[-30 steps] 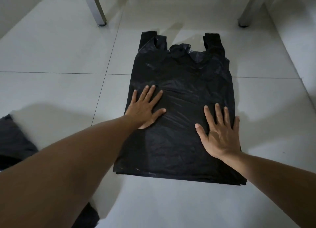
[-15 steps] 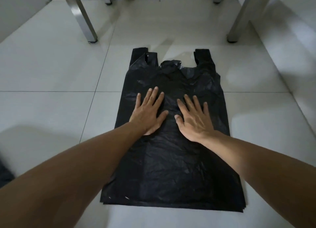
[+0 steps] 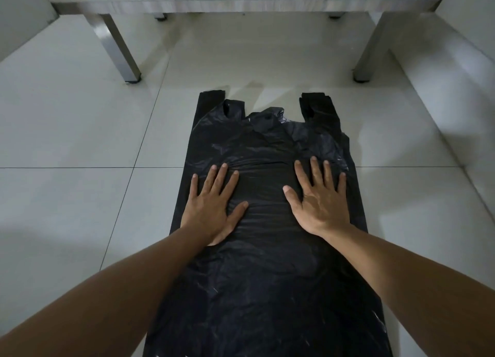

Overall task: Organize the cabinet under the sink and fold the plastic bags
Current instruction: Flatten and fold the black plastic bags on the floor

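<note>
Spreading apart again, my left hand (image 3: 211, 209) and right hand (image 3: 318, 204) are pressing flat, fingers straight, smoothing the black plastic bag (image 3: 267, 289) before folding.

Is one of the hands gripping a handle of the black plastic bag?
No, the left hand and the right hand both lie flat on the middle of the black plastic bag, away from its handles.
</note>
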{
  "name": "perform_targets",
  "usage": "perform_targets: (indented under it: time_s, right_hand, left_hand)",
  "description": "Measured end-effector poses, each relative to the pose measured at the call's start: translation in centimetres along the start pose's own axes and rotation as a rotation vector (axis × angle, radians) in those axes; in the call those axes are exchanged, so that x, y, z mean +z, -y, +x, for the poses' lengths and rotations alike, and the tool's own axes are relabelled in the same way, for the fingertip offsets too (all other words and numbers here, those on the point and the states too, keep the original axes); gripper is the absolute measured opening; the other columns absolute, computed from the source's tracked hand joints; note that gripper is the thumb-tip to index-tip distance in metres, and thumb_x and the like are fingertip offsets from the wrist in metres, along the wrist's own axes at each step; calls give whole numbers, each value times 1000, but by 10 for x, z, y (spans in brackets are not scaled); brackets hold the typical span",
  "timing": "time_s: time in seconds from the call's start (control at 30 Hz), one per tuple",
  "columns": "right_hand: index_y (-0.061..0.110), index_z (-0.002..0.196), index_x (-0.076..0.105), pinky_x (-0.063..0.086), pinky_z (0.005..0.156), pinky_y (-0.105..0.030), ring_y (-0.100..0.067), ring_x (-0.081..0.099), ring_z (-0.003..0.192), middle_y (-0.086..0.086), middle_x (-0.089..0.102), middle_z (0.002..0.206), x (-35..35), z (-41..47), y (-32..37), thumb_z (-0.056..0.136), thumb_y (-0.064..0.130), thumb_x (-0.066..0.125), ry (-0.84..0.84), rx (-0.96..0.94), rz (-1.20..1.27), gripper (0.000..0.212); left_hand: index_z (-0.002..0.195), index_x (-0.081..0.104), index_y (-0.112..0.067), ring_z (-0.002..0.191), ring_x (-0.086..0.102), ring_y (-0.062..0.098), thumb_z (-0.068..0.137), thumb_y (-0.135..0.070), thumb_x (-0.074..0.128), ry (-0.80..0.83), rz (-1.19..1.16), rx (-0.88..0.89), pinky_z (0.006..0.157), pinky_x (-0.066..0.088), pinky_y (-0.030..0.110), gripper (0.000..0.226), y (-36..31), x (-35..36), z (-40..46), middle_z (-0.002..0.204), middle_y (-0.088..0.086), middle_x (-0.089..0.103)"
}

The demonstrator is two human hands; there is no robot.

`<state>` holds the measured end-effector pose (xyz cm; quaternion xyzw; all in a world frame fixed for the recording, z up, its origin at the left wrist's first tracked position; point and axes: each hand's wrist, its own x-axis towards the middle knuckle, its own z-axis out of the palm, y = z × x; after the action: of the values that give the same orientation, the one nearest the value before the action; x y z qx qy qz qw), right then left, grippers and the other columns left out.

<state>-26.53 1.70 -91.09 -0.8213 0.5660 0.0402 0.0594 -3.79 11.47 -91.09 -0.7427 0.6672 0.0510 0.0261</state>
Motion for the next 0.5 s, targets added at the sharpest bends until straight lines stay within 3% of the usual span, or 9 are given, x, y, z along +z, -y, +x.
perform_targets:
  time_s: [0.2,0.3,0.5]
  right_hand:
    - [35,156,-1,-6,119,-58,-28,-11,151,-2,-8,165,-4,0,0,94,69,11,38,-18,45,71]
    - [31,156,7,-6,119,-58,-30,-10,151,-4,-4,165,-8,-4,-8,97,65,21,-36,8,118,70]
    - [35,156,5,0,118,-61,-33,-7,151,-5,-3,165,-2,-20,-23,94,69,17,24,-23,27,72]
  left_hand:
    - [154,-9,-30,149,-15,20,87,-71,-1,20,-17,0,119,-6,52,79,-2,-4,-1,162,-1,-13]
    - [155,-4,-28,149,-11,22,90,-68,8,12,-23,14,118,-6,54,77,-2,-2,0,163,2,-10]
    - [155,-2,-25,149,-10,25,91,-69,8,20,-8,-7,118,-4,56,79,0,-3,-3,163,6,-8]
